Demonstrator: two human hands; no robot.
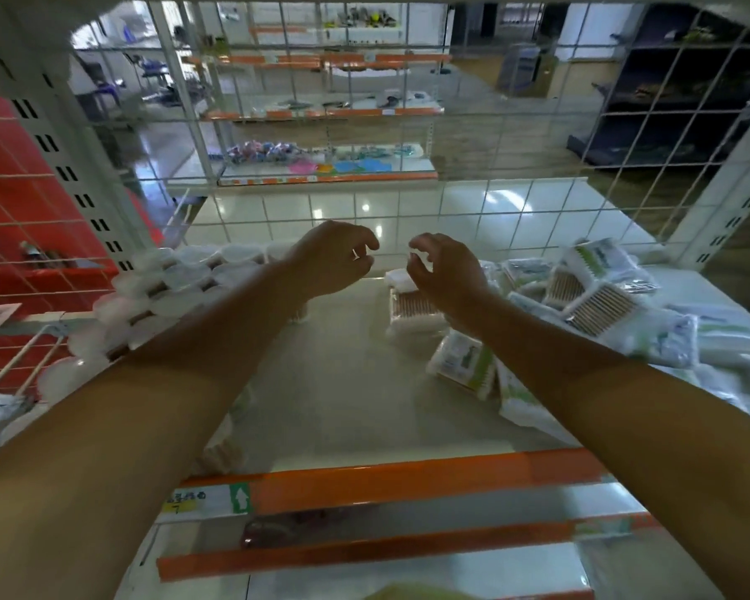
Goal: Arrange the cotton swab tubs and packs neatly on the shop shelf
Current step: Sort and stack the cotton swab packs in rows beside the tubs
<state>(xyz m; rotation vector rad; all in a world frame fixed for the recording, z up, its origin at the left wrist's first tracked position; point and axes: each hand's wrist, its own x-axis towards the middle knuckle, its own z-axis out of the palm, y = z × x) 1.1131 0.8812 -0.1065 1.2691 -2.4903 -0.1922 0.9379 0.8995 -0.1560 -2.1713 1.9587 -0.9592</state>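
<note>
Both my arms reach over the cream shelf (343,383). My left hand (334,257) hovers near the shelf's back with fingers loosely curled, holding nothing. My right hand (444,270) hovers beside it, fingers also loosely curled and empty, just above a flat pack of wooden-stick swabs (408,309). Several round white swab tubs (183,275) stand in rows along the left side, partly hidden by my left forearm. A loose heap of swab packs (598,292) lies on the right, and two packs (462,361) sit under my right forearm.
A white wire grid (408,201) closes the shelf's back. An orange price rail (386,482) runs along the front edge, with a lower shelf rail (364,552) below. A red-backed shelf bay (27,236) lies to the left. Other shop shelves show beyond the grid.
</note>
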